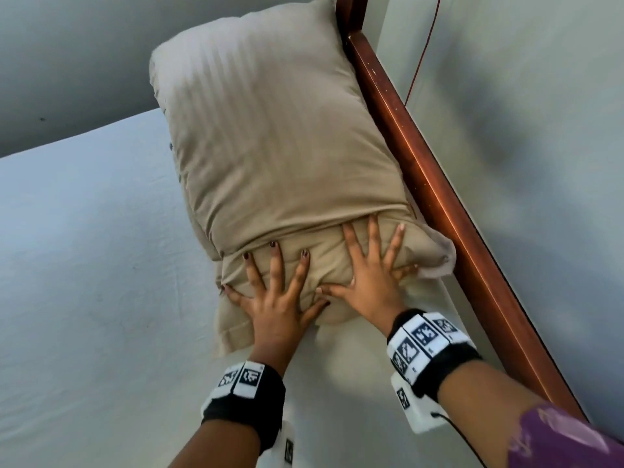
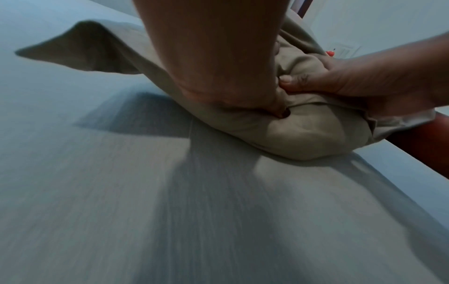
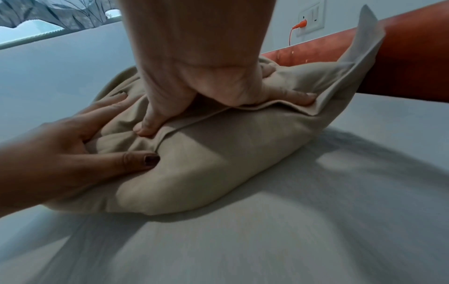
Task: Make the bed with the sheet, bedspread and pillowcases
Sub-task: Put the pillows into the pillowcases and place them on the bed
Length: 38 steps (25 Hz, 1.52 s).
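Note:
A beige striped pillow in its pillowcase [image 1: 270, 140] lies on the pale blue sheet [image 1: 84, 248], along the wooden bed frame. Its near end is folded and bunched. My left hand [image 1: 277, 288] presses flat on that near end with fingers spread. Beside it, my right hand [image 1: 371, 265] presses the same end, fingers spread and straight. In the right wrist view the right hand [image 3: 218, 92] pushes down on the pillowcase's folded hem [image 3: 218, 153], with the left hand [image 3: 85, 149] touching from the left. The left wrist view shows the pillow's end [image 2: 303, 134] squashed under both hands.
The reddish wooden bed frame [image 1: 439, 197] runs along the right side of the pillow, against a pale wall. A wall socket with an orange plug and cord [image 3: 301, 25] sits behind the frame. A patterned grey cloth [image 3: 48, 15] lies beyond the far mattress edge.

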### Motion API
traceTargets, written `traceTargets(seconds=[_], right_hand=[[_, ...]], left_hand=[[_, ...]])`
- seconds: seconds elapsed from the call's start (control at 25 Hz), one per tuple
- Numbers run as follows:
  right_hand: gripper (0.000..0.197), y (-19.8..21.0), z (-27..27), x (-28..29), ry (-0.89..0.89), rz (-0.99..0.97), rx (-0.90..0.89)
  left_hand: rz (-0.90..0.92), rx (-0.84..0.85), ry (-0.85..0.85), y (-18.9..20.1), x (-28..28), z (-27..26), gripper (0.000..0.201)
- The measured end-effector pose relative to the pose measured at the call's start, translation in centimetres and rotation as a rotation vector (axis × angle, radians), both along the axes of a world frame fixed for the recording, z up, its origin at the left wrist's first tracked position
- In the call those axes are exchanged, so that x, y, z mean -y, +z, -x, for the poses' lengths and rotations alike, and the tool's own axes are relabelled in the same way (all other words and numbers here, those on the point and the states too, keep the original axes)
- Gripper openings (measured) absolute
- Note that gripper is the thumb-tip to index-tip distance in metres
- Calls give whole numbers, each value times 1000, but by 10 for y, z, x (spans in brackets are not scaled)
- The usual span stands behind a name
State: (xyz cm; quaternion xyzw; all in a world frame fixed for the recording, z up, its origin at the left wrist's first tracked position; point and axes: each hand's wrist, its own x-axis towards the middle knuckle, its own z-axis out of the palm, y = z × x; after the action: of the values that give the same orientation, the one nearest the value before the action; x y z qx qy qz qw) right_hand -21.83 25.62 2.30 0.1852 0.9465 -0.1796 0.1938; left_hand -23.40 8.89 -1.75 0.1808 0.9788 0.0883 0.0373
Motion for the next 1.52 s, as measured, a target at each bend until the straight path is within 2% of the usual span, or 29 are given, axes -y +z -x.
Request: traceTargets(seconds=[0.32,0.48,0.6,0.76,0.92,1.08,1.24,1.36,1.44,1.52], right_hand=[[107,7,71,-13,-41,19,-114],[106,14,90,-20,13,44,-183],[116,10,55,-25,71,86,-232],[132,-1,-7,-27,238,-135,-143],[118,-9,-24,-30,251,-199,-156],[102,-13,-29,-29,260,-150,-18],[106,6,-26,-28,265,-125,73],[109,24,-44,-18,224,-102,95],[107,41,-57,-11,207,-76,122],[103,75,-73,-1,171,-27,116]], left_hand=[[12,-56,6,4,-13,78,80],[-6,-31,10,14,-20,98,79],[-60,-66,5,15,-11,56,83],[16,-105,-45,0,9,-8,98],[51,-140,-48,0,10,-10,99],[112,-30,-24,0,2,-18,102],[105,21,-3,11,1,-21,103],[83,52,-3,21,0,-35,99],[54,46,-41,34,-1,-47,101],[37,25,-62,64,-4,-62,102]])
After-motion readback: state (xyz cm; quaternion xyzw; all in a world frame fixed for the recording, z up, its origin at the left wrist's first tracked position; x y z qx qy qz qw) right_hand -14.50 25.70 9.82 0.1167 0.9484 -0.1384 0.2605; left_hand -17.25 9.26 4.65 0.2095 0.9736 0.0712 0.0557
